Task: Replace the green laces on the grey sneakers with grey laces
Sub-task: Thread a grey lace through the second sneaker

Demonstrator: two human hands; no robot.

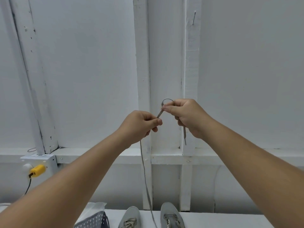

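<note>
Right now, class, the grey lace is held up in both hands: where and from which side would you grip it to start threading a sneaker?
Grip the stiff tip of the grey lace hanging below the right hand, pinching from the side just above its end. It dangles free and straight; the long tail under the left hand trails to the table between the sneakers.

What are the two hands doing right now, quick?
Left hand: closed, pinching the grey lace, whose long end hangs down.
Right hand: closed, pinching the same lace just under a small loop.
</note>
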